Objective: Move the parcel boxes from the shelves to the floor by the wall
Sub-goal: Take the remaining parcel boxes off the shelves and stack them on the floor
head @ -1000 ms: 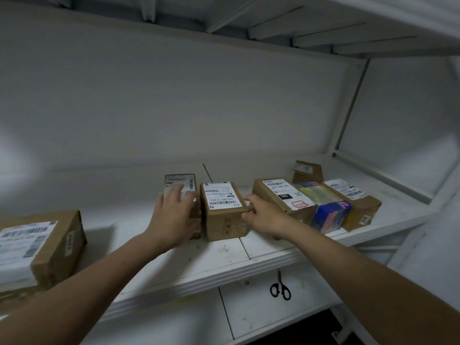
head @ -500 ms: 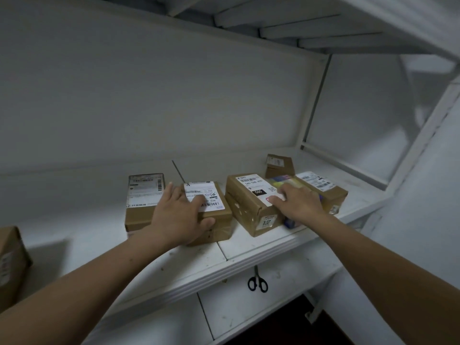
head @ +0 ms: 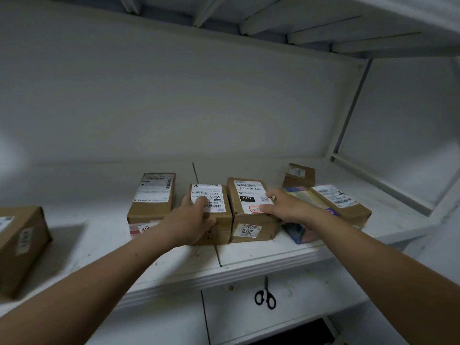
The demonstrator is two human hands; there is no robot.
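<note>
White shelf point(head: 273, 250) carries six brown cardboard boxes with white labels and one colourful packet point(head: 306, 197). The left hand point(head: 191, 220) grips the narrow box point(head: 221, 227), fingers curled over its label. Touching that box, the 090 box point(head: 258, 235) is clasped by the right hand point(head: 286, 207), thumb on the label; its outer fingers are hidden. Beyond the right fingers sits a small box point(head: 298, 175), right of them a long box point(head: 343, 207). Left of the left fingers stand a tall box point(head: 151, 195) and an end box point(head: 20, 245), cut off. One pair of scissors point(head: 265, 297) lies below.
</note>
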